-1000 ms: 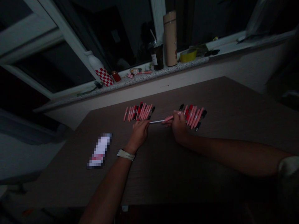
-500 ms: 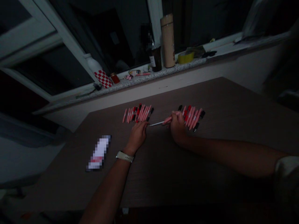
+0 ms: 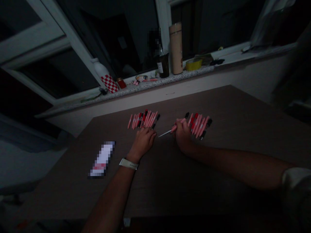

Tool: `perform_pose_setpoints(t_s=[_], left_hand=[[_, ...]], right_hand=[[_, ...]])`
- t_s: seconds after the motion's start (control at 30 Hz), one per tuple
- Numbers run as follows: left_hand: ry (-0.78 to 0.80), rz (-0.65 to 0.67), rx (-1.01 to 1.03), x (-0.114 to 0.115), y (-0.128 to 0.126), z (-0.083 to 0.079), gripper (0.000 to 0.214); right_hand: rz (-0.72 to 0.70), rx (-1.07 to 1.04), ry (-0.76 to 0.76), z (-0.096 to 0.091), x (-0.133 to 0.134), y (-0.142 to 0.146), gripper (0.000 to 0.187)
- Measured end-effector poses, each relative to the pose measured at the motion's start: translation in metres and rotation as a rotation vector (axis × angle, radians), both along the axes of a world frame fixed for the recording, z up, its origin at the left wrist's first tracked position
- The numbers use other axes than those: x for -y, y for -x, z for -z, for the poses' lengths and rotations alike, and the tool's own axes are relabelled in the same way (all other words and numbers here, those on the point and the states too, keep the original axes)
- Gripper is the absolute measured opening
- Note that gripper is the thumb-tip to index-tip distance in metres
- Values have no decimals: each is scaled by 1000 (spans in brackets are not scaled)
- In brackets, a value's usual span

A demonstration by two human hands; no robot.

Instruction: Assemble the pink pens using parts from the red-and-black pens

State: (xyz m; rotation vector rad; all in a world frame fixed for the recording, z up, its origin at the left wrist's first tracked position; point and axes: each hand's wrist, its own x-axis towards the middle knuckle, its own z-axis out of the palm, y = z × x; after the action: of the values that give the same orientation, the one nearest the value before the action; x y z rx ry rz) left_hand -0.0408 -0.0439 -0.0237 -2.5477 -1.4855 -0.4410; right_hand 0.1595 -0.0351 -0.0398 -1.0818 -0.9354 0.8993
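My right hand [image 3: 182, 135] is shut around a pink pen [image 3: 171, 130], whose thin metal tip [image 3: 164, 133] points left and down. My left hand [image 3: 143, 141] lies on the dark wood-grain table [image 3: 218, 110], palm down, holding nothing. Its fingertips end close to the pen's tip, and its fingers lie just below a row of pink-and-black pens [image 3: 143, 119]. A second such row [image 3: 199, 126] lies beyond my right hand, which hides part of it. A pixelated flat object [image 3: 102, 159] lies left of my left hand.
A pale watch strap [image 3: 128, 163] circles my left wrist. Along the granite windowsill stand a tan flask [image 3: 176, 48], a dark bottle [image 3: 162, 65], a red-checked white bottle [image 3: 105, 77] and yellow tape [image 3: 193, 64]. The table's far edge runs below the sill.
The pen's tip has swung lower in the picture. My left hand has shifted slightly down and away from the pen rows. The whole view has tilted a little.
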Motion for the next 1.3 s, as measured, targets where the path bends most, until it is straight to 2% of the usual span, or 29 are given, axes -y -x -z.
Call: perform_pose_setpoints(t_s=[0.17, 0.53, 0.97, 1.1, 1.3], left_hand=[[-18, 13, -87, 4, -1, -6, 27], [21, 18, -128, 3, -1, -3, 38], [76, -7, -60, 4, 0, 0, 52], [137, -44, -15, 3, -1, 3, 45], [145, -14, 62, 0, -2, 10, 44]], right_hand=[[-24, -30, -35, -4, 2, 2, 30], [-42, -1, -42, 2, 0, 2, 30], [-75, 18, 41, -4, 2, -1, 28], [-116, 90, 62, -2, 2, -1, 30], [-172, 182, -2, 2, 2, 2, 35]])
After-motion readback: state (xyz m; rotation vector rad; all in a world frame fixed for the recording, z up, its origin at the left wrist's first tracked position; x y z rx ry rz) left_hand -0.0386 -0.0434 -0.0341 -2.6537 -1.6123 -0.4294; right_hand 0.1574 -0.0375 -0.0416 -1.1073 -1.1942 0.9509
